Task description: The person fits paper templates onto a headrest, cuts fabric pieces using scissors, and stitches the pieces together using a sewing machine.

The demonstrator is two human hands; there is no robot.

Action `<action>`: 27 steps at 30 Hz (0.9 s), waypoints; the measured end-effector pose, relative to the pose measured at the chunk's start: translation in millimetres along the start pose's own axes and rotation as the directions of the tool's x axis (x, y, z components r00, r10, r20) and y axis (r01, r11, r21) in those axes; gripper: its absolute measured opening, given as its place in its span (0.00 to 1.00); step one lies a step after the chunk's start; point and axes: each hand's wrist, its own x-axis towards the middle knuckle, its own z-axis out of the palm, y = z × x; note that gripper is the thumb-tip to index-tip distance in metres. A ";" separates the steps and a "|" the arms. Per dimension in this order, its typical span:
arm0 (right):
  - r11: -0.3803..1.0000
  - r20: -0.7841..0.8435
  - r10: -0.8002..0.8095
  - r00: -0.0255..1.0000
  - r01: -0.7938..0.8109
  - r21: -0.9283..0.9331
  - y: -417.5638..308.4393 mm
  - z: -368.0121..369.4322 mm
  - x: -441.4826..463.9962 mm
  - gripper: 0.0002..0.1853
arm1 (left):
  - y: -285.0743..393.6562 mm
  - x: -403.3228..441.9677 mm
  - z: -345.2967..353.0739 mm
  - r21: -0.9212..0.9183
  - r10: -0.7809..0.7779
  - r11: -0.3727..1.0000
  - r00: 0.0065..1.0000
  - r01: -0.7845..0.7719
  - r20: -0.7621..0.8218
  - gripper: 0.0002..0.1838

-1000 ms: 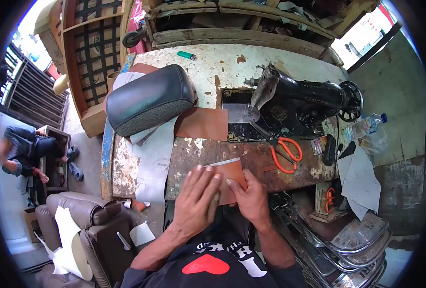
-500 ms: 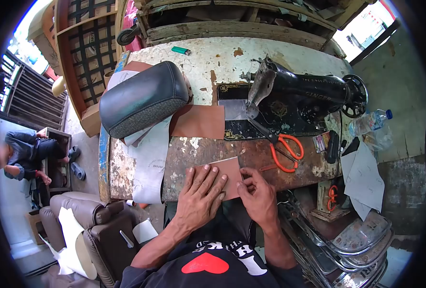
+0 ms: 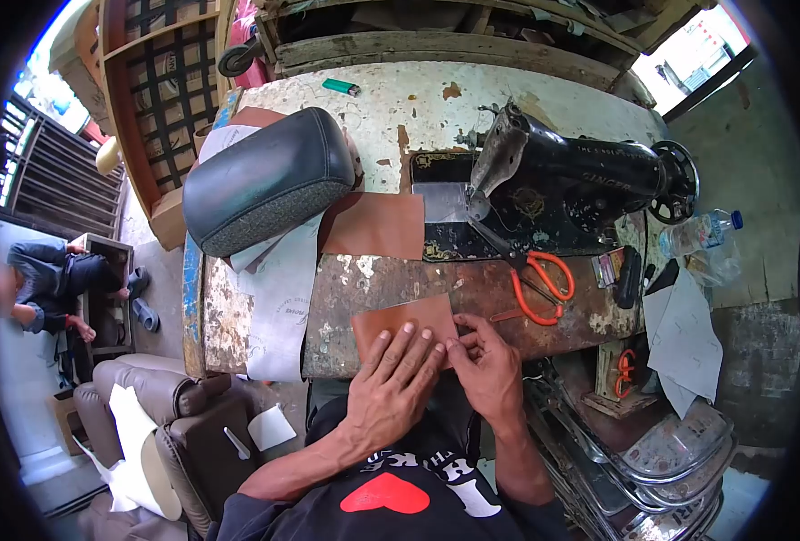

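A small brown piece of leather-like material (image 3: 391, 317) lies at the table's front edge. My left hand (image 3: 395, 379) rests flat on its lower part, fingers stretched out. Thumb and bent fingers of my right hand (image 3: 485, 365) pinch its right edge. Behind it, a larger brown piece (image 3: 374, 225) lies flat between a black padded cushion (image 3: 269, 180) and the black sewing machine (image 3: 566, 171). Orange-handled scissors (image 3: 544, 287) lie beyond my right hand, their blades toward the machine's needle area.
Pale sheet material (image 3: 278, 311) hangs over the front edge at left. A green lighter (image 3: 341, 87) lies at the back. A plastic bottle (image 3: 693, 234) stands out at right, above stacked metal chair frames (image 3: 661, 469). Another person (image 3: 57, 279) sits far left, near a brown armchair (image 3: 197, 433).
My left hand has slid down and slightly right across the small brown piece, uncovering its upper left part. My right hand stays at the right edge.
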 end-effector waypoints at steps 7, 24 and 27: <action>0.999 -0.020 0.040 0.999 -0.039 0.023 -1.3 -12.0 0.9 0.17 | -1.8 -1.3 12.9 -0.068 -0.023 0.997 0.997 0.018 -0.074 0.25; 0.687 -0.132 -0.442 0.887 0.240 -0.686 15.5 -82.2 43.3 0.23 | -7.4 -0.5 9.2 -0.028 0.009 1.000 1.000 -0.009 -0.027 0.23; 0.701 -0.028 -0.272 0.962 0.178 -0.691 11.3 -100.0 53.7 0.25 | -12.9 -3.7 9.5 -0.008 0.041 0.999 0.999 -0.041 0.020 0.25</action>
